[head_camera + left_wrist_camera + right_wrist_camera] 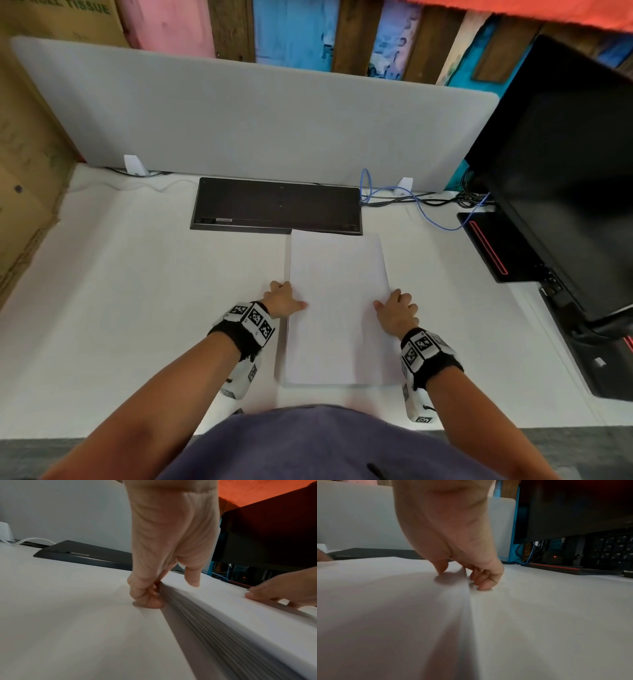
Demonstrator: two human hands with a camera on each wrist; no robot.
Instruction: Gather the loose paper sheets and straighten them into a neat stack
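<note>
A stack of white paper sheets [337,308] lies lengthwise on the white desk [137,308], its far end just overlapping the keyboard. My left hand [282,298] holds the stack's left edge. In the left wrist view its thumb lies on top of the paper stack [240,615] and the curled fingers [150,597] press the layered side. My right hand [397,310] holds the right edge the same way. In the right wrist view its thumb [441,568] rests on the top sheet [385,601] and the curled fingers [484,584] sit at the edge.
A black keyboard [277,205] lies behind the stack, in front of a grey divider panel [239,120]. A dark monitor [565,171] and its stand base [493,246] fill the right side, with cables [411,202] beside them. A cardboard box [27,171] borders the left.
</note>
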